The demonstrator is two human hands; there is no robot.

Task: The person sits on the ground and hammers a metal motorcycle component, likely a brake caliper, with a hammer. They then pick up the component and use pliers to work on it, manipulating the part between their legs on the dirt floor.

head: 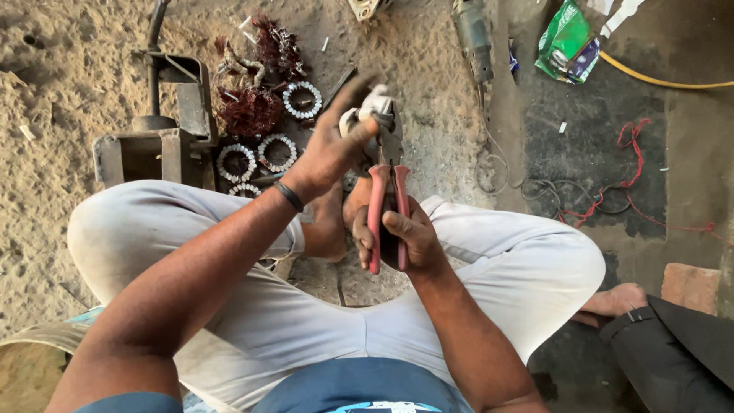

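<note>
Sandy, dusty floor [69, 84] spreads beneath a cross-legged person. Over the lap, the right hand [401, 237] is clenched around the red handles of pliers [386, 191], whose jaws bite a small white part [373, 101]. That part is pinched by the left hand [329, 149]. Beaded white rings [275, 153] lie near a metal stand [164, 115].

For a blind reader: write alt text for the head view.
A seated person's right hand grips red-handled pliers, whose jaws clamp a small white part that the left hand holds. On the sandy floor ahead lie white ring parts, copper wire bundles and a metal stand.
</note>
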